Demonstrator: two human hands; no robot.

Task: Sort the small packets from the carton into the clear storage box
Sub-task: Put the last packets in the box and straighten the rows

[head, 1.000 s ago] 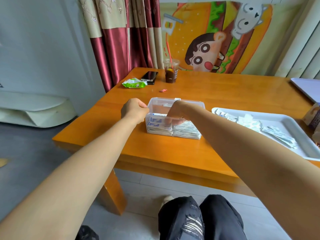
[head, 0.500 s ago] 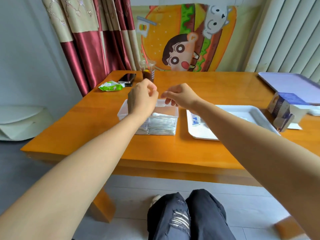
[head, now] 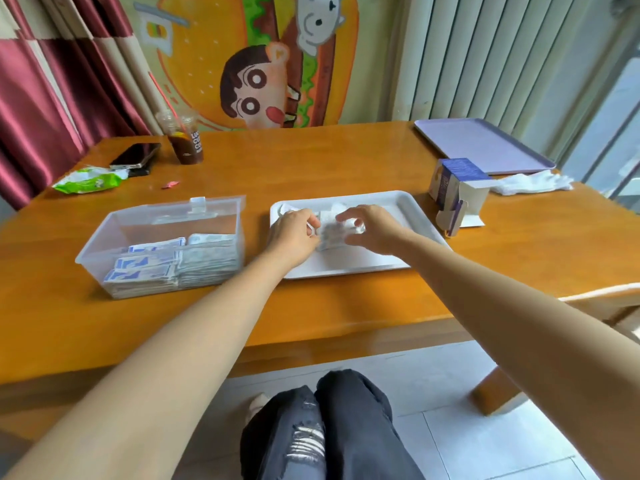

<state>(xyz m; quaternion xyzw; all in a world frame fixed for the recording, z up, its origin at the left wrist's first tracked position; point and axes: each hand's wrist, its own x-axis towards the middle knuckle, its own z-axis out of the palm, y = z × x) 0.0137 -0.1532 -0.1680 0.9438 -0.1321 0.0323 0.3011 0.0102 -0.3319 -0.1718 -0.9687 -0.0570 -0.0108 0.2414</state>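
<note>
A clear storage box stands on the left of the table, with rows of small blue-and-white packets stacked in its near half. To its right lies a white tray with a loose pile of small packets on it. Both my hands are over that pile. My left hand curls its fingers on the pile's left side. My right hand curls round the pile's right side. An opened purple-and-white carton stands just right of the tray.
A phone, an iced drink cup, a green wrapper and a small red scrap lie at the table's far left. A lilac tray and white gloves are at the far right. My knees are below the near edge.
Both hands left the clear box and moved right onto the white tray, where they now close round the loose packets. The view swung to the right.
</note>
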